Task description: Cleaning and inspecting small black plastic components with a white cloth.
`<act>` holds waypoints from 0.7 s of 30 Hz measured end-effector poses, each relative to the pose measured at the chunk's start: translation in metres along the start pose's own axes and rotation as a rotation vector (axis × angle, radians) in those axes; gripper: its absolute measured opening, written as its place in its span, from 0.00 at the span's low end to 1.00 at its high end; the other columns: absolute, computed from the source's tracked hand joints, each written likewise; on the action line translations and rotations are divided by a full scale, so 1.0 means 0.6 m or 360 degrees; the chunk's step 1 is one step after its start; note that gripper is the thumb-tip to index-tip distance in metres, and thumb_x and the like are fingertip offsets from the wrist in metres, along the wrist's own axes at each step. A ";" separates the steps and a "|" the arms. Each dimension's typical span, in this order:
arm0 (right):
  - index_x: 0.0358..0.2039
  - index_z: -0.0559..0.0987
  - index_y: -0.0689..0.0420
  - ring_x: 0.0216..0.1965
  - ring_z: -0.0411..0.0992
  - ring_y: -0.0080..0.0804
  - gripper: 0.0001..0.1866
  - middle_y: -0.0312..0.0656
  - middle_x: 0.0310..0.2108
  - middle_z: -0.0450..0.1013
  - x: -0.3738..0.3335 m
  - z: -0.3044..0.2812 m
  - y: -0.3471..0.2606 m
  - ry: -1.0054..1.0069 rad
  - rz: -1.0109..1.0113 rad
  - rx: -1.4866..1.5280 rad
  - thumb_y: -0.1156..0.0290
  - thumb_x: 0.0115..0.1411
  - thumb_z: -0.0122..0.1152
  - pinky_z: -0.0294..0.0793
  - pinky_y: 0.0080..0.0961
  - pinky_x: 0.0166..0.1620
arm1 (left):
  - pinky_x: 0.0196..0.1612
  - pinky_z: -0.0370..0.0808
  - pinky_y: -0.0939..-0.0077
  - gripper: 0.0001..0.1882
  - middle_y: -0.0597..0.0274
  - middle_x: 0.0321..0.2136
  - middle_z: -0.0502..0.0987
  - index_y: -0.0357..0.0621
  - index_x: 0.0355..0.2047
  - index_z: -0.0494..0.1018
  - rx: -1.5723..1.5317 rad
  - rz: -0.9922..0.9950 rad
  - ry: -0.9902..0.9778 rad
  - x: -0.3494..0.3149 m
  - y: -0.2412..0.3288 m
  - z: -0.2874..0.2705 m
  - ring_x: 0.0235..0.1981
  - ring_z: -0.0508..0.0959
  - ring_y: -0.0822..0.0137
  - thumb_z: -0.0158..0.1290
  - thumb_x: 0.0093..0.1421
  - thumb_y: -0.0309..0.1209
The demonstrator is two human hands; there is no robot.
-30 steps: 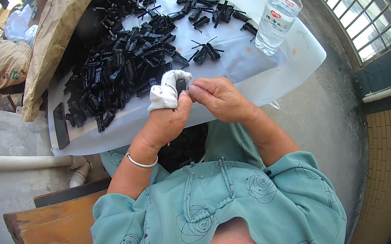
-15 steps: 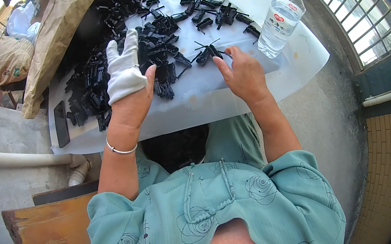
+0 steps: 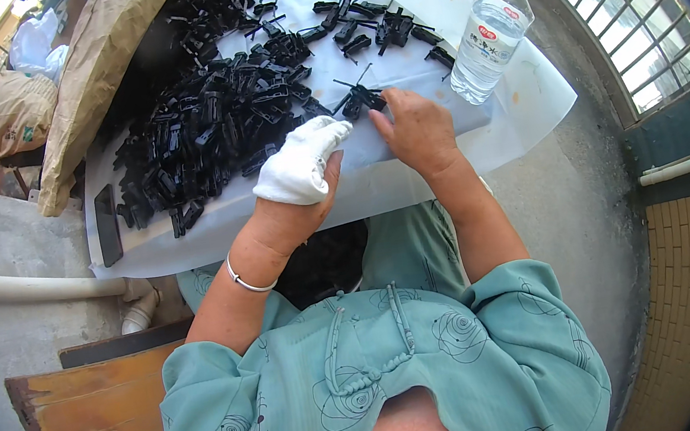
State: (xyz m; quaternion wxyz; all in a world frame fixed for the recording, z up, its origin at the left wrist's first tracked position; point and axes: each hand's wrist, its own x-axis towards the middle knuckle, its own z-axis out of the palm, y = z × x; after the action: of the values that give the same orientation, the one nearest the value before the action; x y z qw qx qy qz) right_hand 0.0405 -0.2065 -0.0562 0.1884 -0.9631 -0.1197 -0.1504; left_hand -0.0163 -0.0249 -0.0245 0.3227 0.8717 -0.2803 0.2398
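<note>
On the white-covered table lies a large pile of small black plastic parts (image 3: pixel 208 137), some with thin rods. My left hand (image 3: pixel 303 164) wears a white glove that leaves the thumb bare. Its fingers stretch toward the right with the thumb apart below, and nothing shows in it. Just beyond its fingertips is a small cluster of black plastic parts (image 3: pixel 359 100) with thin rods sticking out. At the right end of that cluster, my bare right hand (image 3: pixel 422 128) has its thumb and bent forefinger around a black part; the other fingers are partly hidden.
A clear water bottle (image 3: pixel 492 39) with a white cap stands on the right of the table. More black parts (image 3: pixel 394 27) lie beyond the cluster. A dark phone-like slab (image 3: pixel 107 225) lies at the left edge, near brown paper (image 3: pixel 96 78). A barred window (image 3: pixel 614 6) is at right.
My left hand has swung right and nearer, from over the pile to beside the small cluster, its spread fingers coming together. My right hand has shifted slightly left toward the cluster.
</note>
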 end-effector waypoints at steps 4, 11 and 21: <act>0.33 0.73 0.58 0.28 0.73 0.42 0.12 0.44 0.26 0.73 -0.019 -0.015 0.001 0.0045 -0.0272 0.0271 0.67 0.50 0.60 0.71 0.33 0.30 | 0.45 0.72 0.70 0.18 0.52 0.39 0.75 0.38 0.42 0.73 0.0063 0.0016 -0.0065 0.008 0.006 -0.009 0.43 0.74 0.54 0.52 0.49 0.17; 0.34 0.72 0.59 0.16 0.62 0.33 0.14 0.39 0.17 0.63 -0.041 -0.053 -0.033 -0.0053 -0.0617 0.0924 0.73 0.46 0.64 0.62 0.27 0.22 | 0.36 0.73 0.71 0.16 0.48 0.34 0.75 0.37 0.43 0.68 -0.0352 -0.0225 -0.0365 -0.001 0.003 -0.015 0.33 0.77 0.54 0.51 0.53 0.26; 0.26 0.72 0.60 0.15 0.57 0.22 0.09 0.36 0.17 0.63 -0.053 -0.028 -0.084 0.0328 -0.0508 0.1358 0.72 0.49 0.65 0.58 0.20 0.19 | 0.23 0.69 0.87 0.14 0.67 0.23 0.72 0.36 0.46 0.65 -0.1794 -0.1230 -0.0093 -0.023 0.010 -0.005 0.21 0.70 0.80 0.48 0.59 0.26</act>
State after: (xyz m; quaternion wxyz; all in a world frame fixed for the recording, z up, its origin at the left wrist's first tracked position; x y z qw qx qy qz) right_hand -0.0075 -0.1734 -0.0355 0.5530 -0.7492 -0.2983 -0.2096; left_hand -0.0308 -0.0220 -0.0285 0.7820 0.6141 -0.0397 -0.0988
